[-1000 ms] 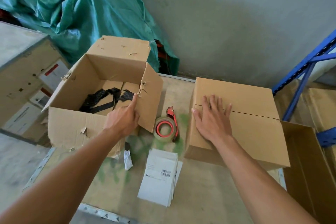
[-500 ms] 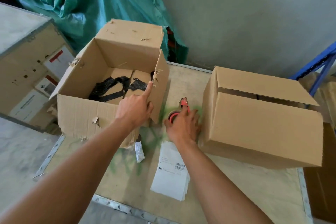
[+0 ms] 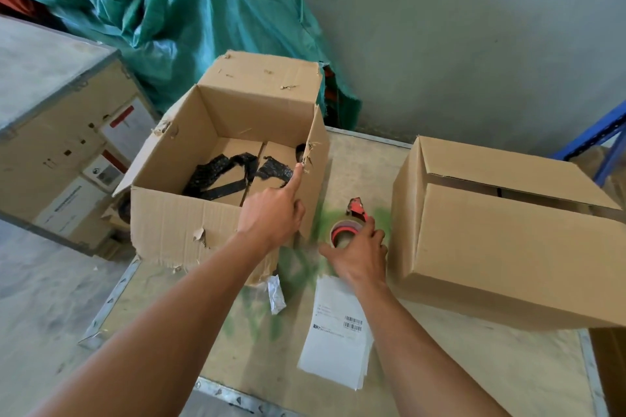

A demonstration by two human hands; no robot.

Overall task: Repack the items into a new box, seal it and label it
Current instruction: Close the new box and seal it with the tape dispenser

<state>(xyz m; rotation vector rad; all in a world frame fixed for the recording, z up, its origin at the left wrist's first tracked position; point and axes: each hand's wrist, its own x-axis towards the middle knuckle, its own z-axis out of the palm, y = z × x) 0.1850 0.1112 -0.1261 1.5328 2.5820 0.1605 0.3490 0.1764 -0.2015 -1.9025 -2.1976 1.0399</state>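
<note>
Head view: right hand (image 3: 359,256) grips tape dispenser (image 3: 349,225) between boxes; left hand (image 3: 271,217) points, forefinger out

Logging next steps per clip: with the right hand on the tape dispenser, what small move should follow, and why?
Probably lift the tape dispenser toward the new box. The right hand already grips the roll, and the new box's top flaps are folded down with an untaped seam, while the left hand only touches the torn old box.

A pale tabletop (image 3: 440,366) with green paint smears carries a torn open box (image 3: 176,223) far left, a closed box (image 3: 501,247) right, a tape dispenser (image 3: 349,227) between them, and white labels (image 3: 335,345) near.
</note>
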